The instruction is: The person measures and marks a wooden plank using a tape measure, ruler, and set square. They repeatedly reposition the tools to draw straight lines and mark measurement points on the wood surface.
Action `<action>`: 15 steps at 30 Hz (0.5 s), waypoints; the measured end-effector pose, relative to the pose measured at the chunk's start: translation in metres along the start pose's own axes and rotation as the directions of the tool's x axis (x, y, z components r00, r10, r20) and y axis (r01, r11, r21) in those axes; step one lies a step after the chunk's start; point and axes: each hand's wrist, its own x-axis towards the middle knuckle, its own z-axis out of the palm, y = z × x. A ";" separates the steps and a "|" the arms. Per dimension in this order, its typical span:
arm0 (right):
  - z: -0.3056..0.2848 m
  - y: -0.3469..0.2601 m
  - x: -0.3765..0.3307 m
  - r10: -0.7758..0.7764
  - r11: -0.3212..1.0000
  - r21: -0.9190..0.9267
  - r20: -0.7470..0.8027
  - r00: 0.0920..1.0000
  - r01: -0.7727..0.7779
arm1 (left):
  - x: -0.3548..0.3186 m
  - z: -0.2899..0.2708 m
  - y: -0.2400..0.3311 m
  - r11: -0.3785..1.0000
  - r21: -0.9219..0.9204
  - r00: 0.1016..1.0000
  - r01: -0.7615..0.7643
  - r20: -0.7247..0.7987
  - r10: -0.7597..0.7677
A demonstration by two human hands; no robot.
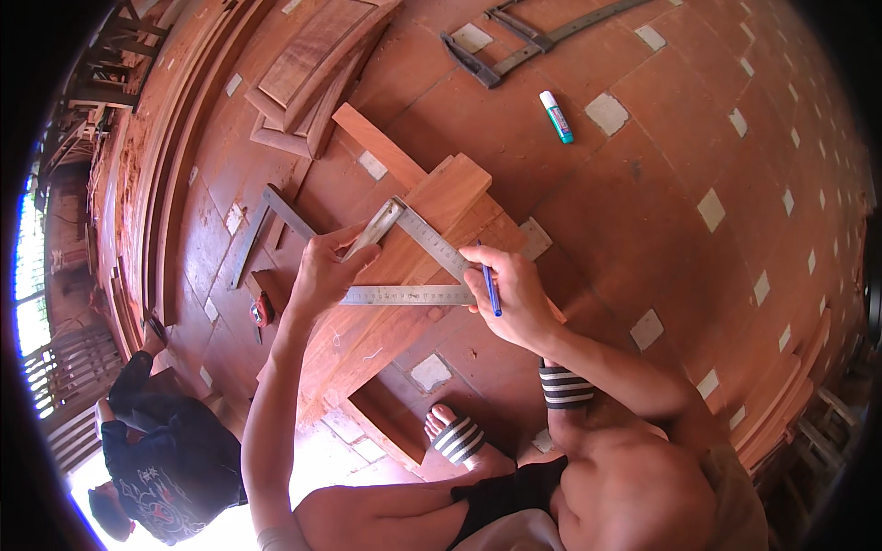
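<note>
My left hand [322, 271] is closed on the thick stock of a metal try square [432, 241], which lies over a reddish wooden board [459, 188]. In my right hand [514, 298] is a blue pen [491, 290], with the fingers at the far end of the square's graduated blade. A second graduated metal strip [404, 295] runs across the wood below, its right end at my right fingers. I cannot tell whether it is joined to the square. The board rests on other wooden pieces, among them a wide plank [340, 354] slanting toward my feet.
A grey metal square [253, 234] and a red tape measure [262, 310] lie left. Panelled wooden pieces [317, 64], a bar clamp [514, 55] and a glue tube [556, 118] are on the tiled floor beyond. Another person [170, 450] works at lower left.
</note>
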 end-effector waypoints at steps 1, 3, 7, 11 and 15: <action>-0.001 0.001 0.000 -0.053 0.998 -0.028 -0.023 0.998 0.052 | 0.000 0.001 0.001 1.000 -0.011 1.000 0.013 0.009 -0.013; -0.007 0.001 0.001 -0.020 0.998 -0.066 -0.009 1.000 0.019 | -0.001 0.002 0.003 0.999 0.005 0.999 0.038 0.008 -0.038; -0.019 0.001 -0.001 -0.007 0.991 -0.133 0.080 0.997 0.017 | -0.004 0.004 0.006 0.995 0.063 0.997 0.075 0.006 -0.075; -0.024 -0.001 0.000 0.007 0.995 -0.095 0.079 0.997 0.000 | -0.003 0.009 0.007 0.997 0.072 0.999 0.028 -0.041 -0.025; -0.025 -0.002 0.001 0.012 0.995 -0.097 0.074 0.997 -0.005 | -0.001 0.012 0.010 0.994 0.112 0.998 0.015 -0.057 -0.008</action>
